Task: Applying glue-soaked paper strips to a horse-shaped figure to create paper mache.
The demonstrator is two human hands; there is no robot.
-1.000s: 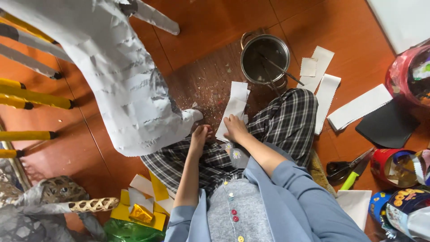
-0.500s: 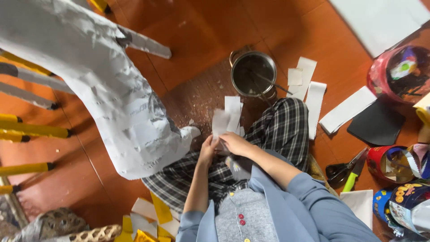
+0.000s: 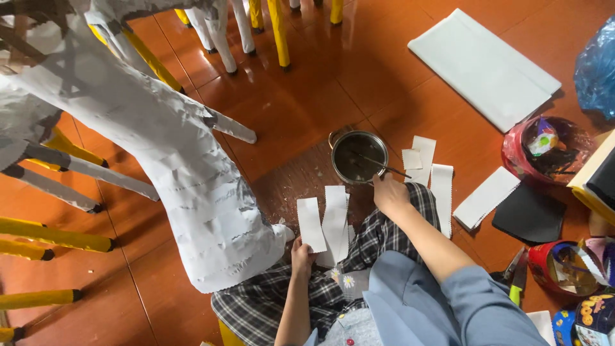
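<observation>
At the bottom of the head view, the person sits on the floor in checked trousers and a blue-grey long-sleeved top. The left hand (image 3: 301, 256) pinches the lower ends of white paper strips (image 3: 327, 221); two strips are clearly separate and a third edge shows behind them, count uncertain. The strips are flat, rectangular and stand upright from the fingers. The right hand (image 3: 389, 192) is closed around the end of a thin brush handle (image 3: 384, 168), which leans into the metal pot (image 3: 359, 157).

Just beyond the knee, the pot is one round steel vessel with two side handles; it contains a dark liquid, kind not determinable. Beside it on the right lie three further cut paper pieces (image 3: 426, 163): one small square, two longer strips with zigzag edges. One wider white sheet (image 3: 487, 197) and one black square sheet (image 3: 528, 214) lie further right.

To the left stands a large hollow figure (image 3: 192, 186) covered in crinkled white paper layers, with grey-white papered legs. Several yellow sticks with dark tips (image 3: 57, 234) protrude at the left edge.

At the right edge are one red plastic bag (image 3: 544, 150) holding mixed scraps and one round tin (image 3: 560, 266) holding paper offcuts.

Farthest away lie one large folded white sheet (image 3: 483, 67) and a blue plastic bag (image 3: 599, 67) on the red-brown tiled floor (image 3: 320, 83).
</observation>
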